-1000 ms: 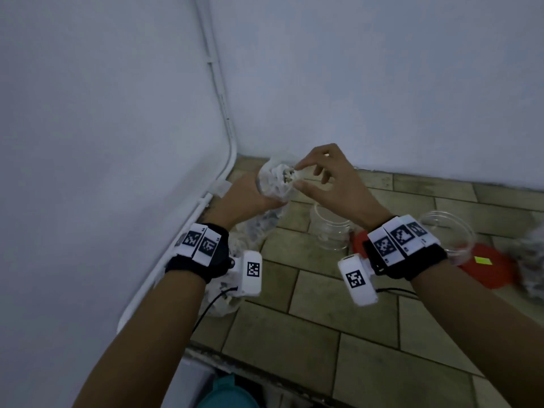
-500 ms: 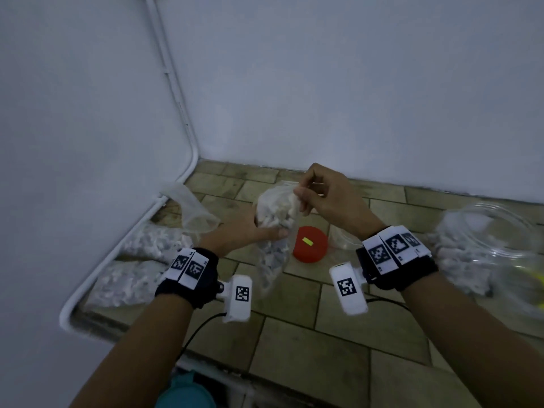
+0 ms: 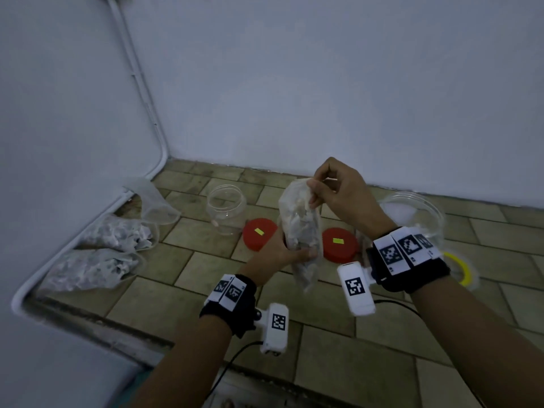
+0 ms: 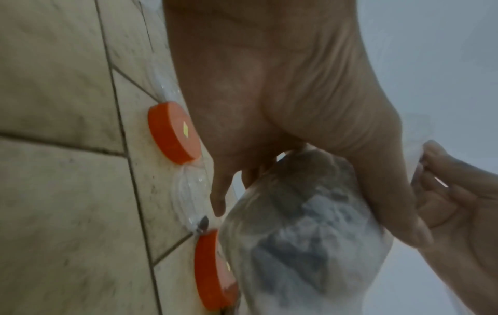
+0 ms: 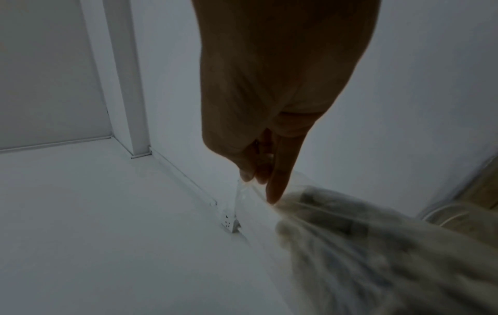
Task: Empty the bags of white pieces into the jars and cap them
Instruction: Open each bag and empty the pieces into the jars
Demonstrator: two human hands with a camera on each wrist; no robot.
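A clear bag of white pieces (image 3: 300, 228) stands upright in the air above the tiled counter. My left hand (image 3: 282, 254) grips its lower part (image 4: 304, 230). My right hand (image 3: 316, 191) pinches the bag's top edge between thumb and fingers (image 5: 258, 177). An open clear jar (image 3: 226, 212) stands behind to the left. Two red lids (image 3: 259, 234) (image 3: 340, 244) lie flat on the counter either side of the bag. A larger clear jar (image 3: 412, 216) with white pieces in it sits to the right, partly hidden by my right wrist.
Two full bags of white pieces (image 3: 117, 234) (image 3: 91, 269) and an empty clear bag (image 3: 153, 201) lie at the left by the wall corner. A yellow ring (image 3: 462, 269) lies at the right. White walls close the back and left; the counter's front edge is near me.
The view has swung, bringing the jar, a second red lid and the side bags into sight. My hands stay on the bag, the right now pinching its top edge higher up.
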